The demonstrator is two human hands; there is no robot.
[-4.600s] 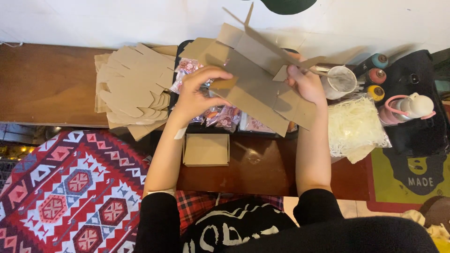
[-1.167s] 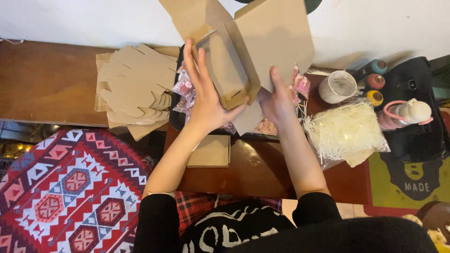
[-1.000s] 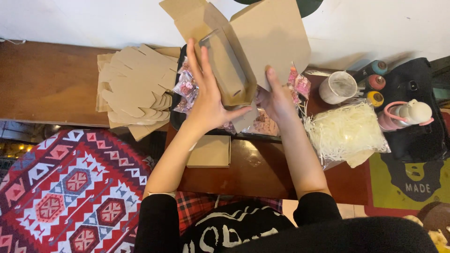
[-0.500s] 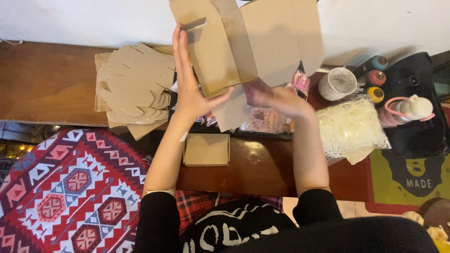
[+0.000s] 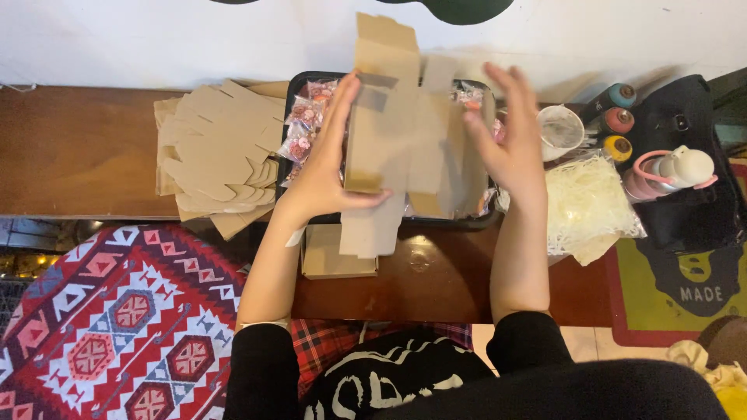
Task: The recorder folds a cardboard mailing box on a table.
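Dark brown wooden bench (image 5: 93,155) carries a black tray (image 5: 289,93) and a stack of flat cardboard blanks (image 5: 222,155). Above the tray, the left hand (image 5: 323,175) clasps a half-folded brown cardboard box (image 5: 389,132), long axis upright; the right hand (image 5: 510,148) hovers just beside it, grip released, fingers spread.

The half-folded cardboard box (image 5: 397,148) sits at centre above the tray (image 5: 289,93), between the left hand (image 5: 323,175) at nine o'clock and the right hand (image 5: 510,144) at three. Farther towards nine lies the stack of flat cardboard blanks (image 5: 222,152) — on the wooden table (image 5: 78,148). At six rests a small closed box (image 5: 331,260); at three, beyond the right hand, the shredded paper filling (image 5: 587,206) — with the spools (image 5: 618,120) behind it.
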